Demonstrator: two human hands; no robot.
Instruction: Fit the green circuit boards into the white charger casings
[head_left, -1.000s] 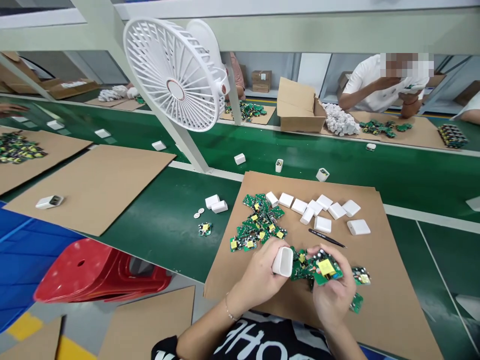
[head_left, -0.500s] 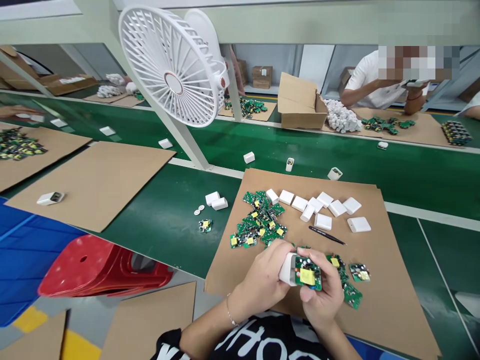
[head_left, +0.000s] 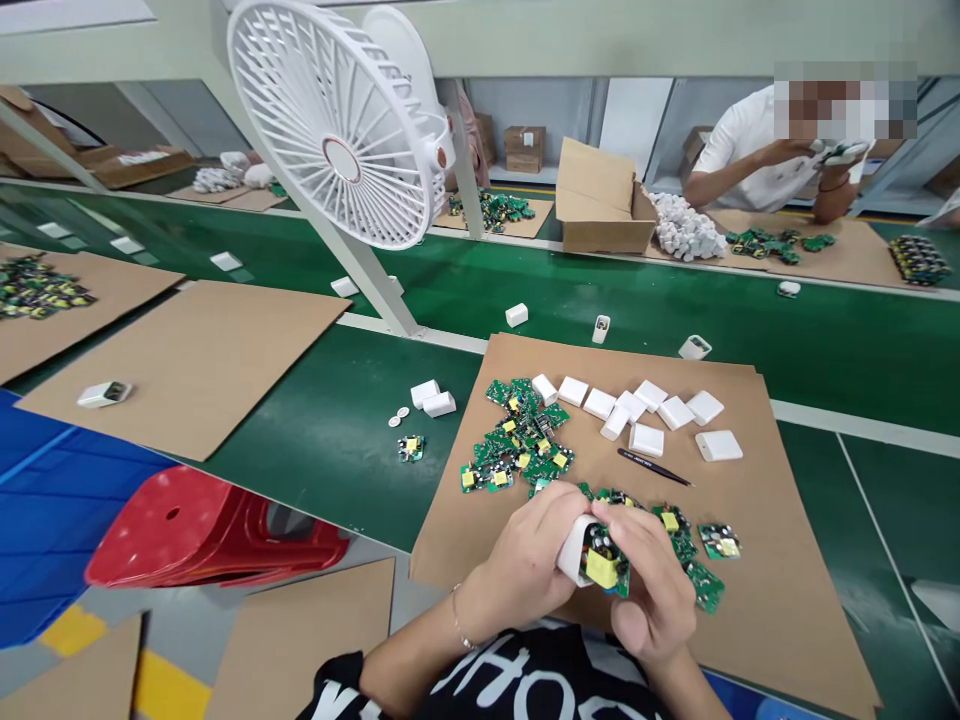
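Note:
My left hand [head_left: 534, 552] is closed around a white plastic charger housing [head_left: 572, 553], its open end facing right. In my right hand [head_left: 652, 575] is a green circuit board [head_left: 604, 562] with a yellow transformer, partly inside the mouth of that housing. My fingers cover much of both pieces. Behind my hands lies a pile of circuit boards [head_left: 521, 440] on the cardboard sheet [head_left: 780, 580]. Several white housings [head_left: 646, 440] are grouped at the sheet's far side. Black tweezers [head_left: 654, 466] rest between those housings and my right hand.
A white fan [head_left: 341, 160] hangs on a post to the left. White housings [head_left: 517, 315] sit along the green conveyor belt [head_left: 465, 290] beyond the sheet. A co-worker [head_left: 780, 150] sits across it. A red stool [head_left: 187, 530] stands at lower left.
The circuit board has turned and sits further into the housing, with my right fingers shifted over it. Housings on the belt have moved right. The co-worker's hands moved slightly.

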